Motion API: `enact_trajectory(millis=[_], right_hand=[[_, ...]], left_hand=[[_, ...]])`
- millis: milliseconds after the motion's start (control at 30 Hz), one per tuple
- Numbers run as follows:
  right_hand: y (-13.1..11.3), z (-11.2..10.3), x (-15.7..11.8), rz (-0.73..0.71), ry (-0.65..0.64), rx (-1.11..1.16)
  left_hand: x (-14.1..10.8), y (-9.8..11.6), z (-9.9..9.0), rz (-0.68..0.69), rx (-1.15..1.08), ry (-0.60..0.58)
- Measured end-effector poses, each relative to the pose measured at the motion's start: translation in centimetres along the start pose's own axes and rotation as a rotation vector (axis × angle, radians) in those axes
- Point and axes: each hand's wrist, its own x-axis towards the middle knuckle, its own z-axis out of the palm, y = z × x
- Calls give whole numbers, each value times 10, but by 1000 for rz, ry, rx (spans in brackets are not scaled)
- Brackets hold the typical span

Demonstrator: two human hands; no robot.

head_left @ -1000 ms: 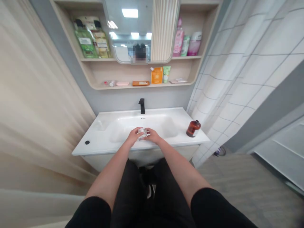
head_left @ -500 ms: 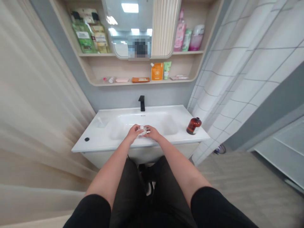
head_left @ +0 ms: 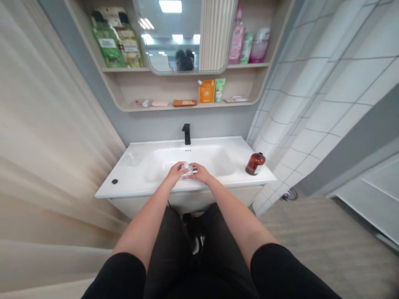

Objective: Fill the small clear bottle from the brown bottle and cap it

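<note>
Over the front of the white sink, my left hand and my right hand are closed from both sides on a small clear bottle with a whitish top. The left fingers lie near its upper part, while the right fingers curl round its right side. Finger cover and blur hide its details. To the right, an amber bottle with a pale label stands on the counter. On the counter's left lie a small black disc, perhaps a cap, and a clear, see-through object that I cannot make out.
A black faucet rises behind the basin. Above hangs a mirrored cabinet whose shelves hold several bottles, an orange pouch and a green tube. Curtains flank the counter: a beige one left, a white checked one right.
The view has shifted very slightly. Both hands stay on the small clear bottle in nearly the same place, and the other things have not moved.
</note>
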Motion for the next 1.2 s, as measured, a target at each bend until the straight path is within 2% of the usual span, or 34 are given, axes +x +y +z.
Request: enact_trajectory(millis=[200,333,500,633,833,1067,1200], right_hand=[[0,0,0,5,7,3],[-1,0,-1,0,7,9],[0,0,0,4,13,-3],[0,0,0,-7,5,11],[-1,0,-1,-18,10,-4],[-1,0,-1,-41,11,0],[-2,0,-1,-34,24,-1]], left_hand=[[0,0,-1,13,0,28],[0,1,-1,-13,12,1],[0,2,0,5,12,39],[-1,2,0,-4,7,2],[-1,2,0,9,9,28],[-1,3,1,-34,-3,-24],[-1,0,1,-1,10,25]])
